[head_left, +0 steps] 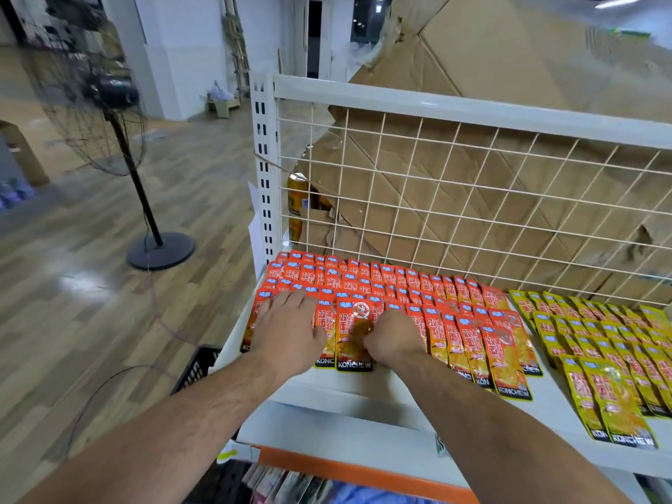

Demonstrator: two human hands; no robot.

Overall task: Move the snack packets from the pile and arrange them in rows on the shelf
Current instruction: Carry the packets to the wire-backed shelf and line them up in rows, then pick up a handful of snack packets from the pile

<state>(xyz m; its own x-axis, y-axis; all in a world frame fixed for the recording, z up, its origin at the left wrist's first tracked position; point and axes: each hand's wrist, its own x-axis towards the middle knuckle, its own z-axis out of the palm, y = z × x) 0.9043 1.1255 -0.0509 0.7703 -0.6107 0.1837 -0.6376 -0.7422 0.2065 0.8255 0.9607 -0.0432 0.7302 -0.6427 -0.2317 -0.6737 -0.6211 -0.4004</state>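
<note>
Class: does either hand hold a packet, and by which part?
Left hand lies flat on orange packets, holding nothing. Right hand curls at right edge of front packet; grip cannot be told.

Bare arms — the left forearm [174,423] and the right forearm [491,423] alike with sparse dark hair down to the wrists

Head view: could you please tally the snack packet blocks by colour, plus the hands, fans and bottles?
Blocks of red snack packets: 1
Blocks of yellow snack packets: 1
Hands: 2, the left hand and the right hand
Pedestal fan: 1
Drink bottle: 1
Total: 6
</note>
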